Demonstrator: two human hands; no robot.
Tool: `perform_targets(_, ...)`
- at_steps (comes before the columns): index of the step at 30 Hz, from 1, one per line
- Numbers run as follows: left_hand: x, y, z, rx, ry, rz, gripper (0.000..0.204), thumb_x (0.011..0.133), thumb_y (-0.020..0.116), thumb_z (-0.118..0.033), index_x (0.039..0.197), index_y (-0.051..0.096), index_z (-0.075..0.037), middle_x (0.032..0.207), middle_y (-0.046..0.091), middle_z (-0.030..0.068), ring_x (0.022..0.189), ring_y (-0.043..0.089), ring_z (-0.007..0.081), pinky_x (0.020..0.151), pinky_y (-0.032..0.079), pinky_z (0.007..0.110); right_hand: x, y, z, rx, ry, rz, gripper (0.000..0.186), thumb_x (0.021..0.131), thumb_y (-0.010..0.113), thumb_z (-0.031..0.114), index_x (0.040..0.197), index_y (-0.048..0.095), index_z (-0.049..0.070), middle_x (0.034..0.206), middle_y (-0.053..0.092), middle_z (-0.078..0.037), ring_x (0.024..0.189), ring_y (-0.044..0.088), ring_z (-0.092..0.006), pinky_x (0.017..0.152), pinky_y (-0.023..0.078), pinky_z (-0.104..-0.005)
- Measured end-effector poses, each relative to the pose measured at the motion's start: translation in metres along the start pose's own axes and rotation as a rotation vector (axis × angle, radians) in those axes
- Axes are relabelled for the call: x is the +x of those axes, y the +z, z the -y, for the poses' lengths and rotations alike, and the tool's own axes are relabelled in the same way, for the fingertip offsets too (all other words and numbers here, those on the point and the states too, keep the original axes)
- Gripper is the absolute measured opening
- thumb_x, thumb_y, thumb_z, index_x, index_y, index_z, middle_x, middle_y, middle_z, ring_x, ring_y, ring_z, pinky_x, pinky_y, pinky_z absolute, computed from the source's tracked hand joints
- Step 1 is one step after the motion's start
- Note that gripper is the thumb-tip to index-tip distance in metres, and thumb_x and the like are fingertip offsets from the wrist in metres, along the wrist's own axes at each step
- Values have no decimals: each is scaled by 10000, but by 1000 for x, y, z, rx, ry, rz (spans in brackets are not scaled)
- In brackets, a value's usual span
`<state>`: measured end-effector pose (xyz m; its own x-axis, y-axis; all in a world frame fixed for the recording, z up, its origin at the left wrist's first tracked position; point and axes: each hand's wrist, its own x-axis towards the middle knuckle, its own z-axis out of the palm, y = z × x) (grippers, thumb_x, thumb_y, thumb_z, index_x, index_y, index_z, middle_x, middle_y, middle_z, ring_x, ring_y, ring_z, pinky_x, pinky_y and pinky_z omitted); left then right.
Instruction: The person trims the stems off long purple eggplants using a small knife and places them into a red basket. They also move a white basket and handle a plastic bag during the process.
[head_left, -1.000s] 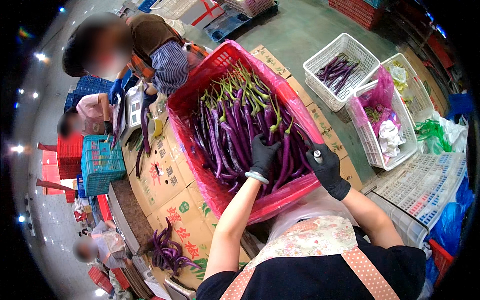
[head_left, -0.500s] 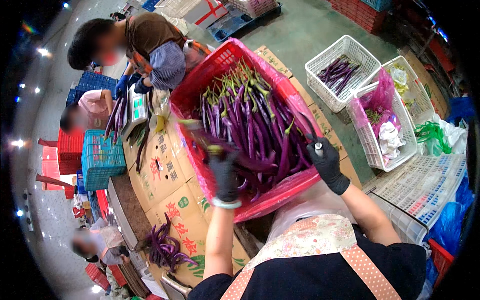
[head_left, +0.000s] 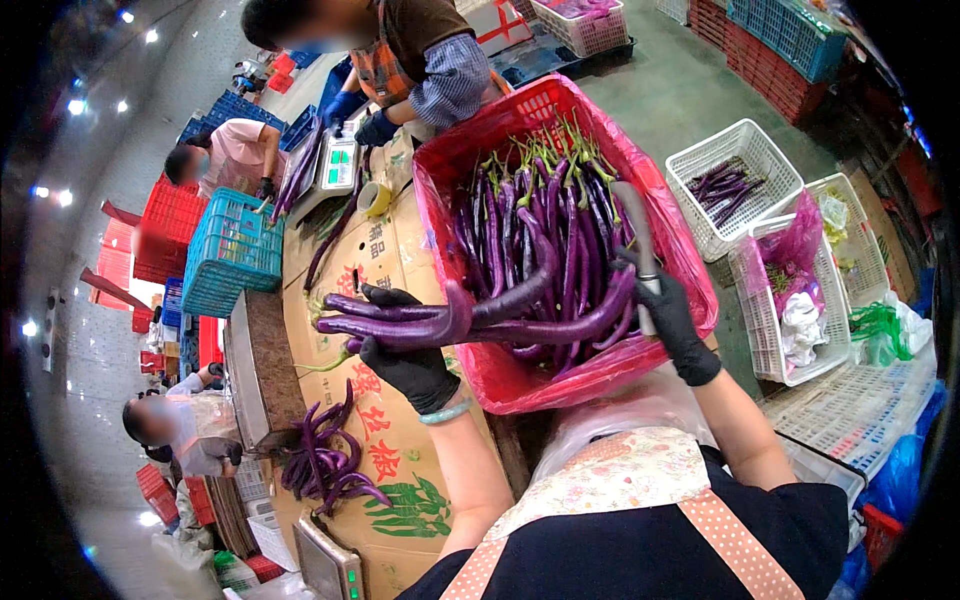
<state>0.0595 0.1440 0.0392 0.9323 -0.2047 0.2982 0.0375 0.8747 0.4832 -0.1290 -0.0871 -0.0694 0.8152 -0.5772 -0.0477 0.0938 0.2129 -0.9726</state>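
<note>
Bright light fills the middle, lamps (head_left: 76, 106) glare at left, and the curved rim goes black.

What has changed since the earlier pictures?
The left hand reached into the red crate, took hold of several eggplants and brought them leftward, partly over the cardboard. The right hand still grips a knife; the eggplant pile on the cardboard stayed put.

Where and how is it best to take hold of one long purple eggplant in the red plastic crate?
Probably around mid-body, from above: a top long purple eggplant in the red plastic crate lies lengthwise with its smooth middle exposed, while the green stems crowd at the far end.
</note>
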Motion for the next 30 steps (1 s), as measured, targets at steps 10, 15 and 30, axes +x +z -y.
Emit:
perform_targets(10, -20, 1, -47, -177, -28, 358, 609, 816, 569, -210, 1346, 299, -79, 1319, 406, 108, 1180, 423, 194, 998, 346, 355, -1, 89, 90, 611, 75, 435, 632, 913, 309, 491, 1297, 354, -8, 1209, 500, -109, 1039, 538, -181, 925, 421, -316)
perform_targets(15, -19, -6, -42, 28, -62, 208, 771, 756, 611, -236, 1380, 192, -67, 1363, 343, 135, 1239, 364, 238, 1030, 270, 460, 8, 86, 86, 381, 46, 400, 448, 856, 540, 313, 1196, 498, 23, 1065, 588, -53, 913, 568, -120, 818, 456, -254)
perform_targets(30, -14, -11, 3, 129, -200, -12, 651, 744, 554, -86, 1339, 289, -59, 1317, 393, 132, 1221, 377, 262, 1047, 277, 430, 4, 45, 137, -38, -268, 170, 402, 741, 602, -42, 1135, 559, 20, 1021, 621, -77, 942, 577, -142, 843, 446, -291)
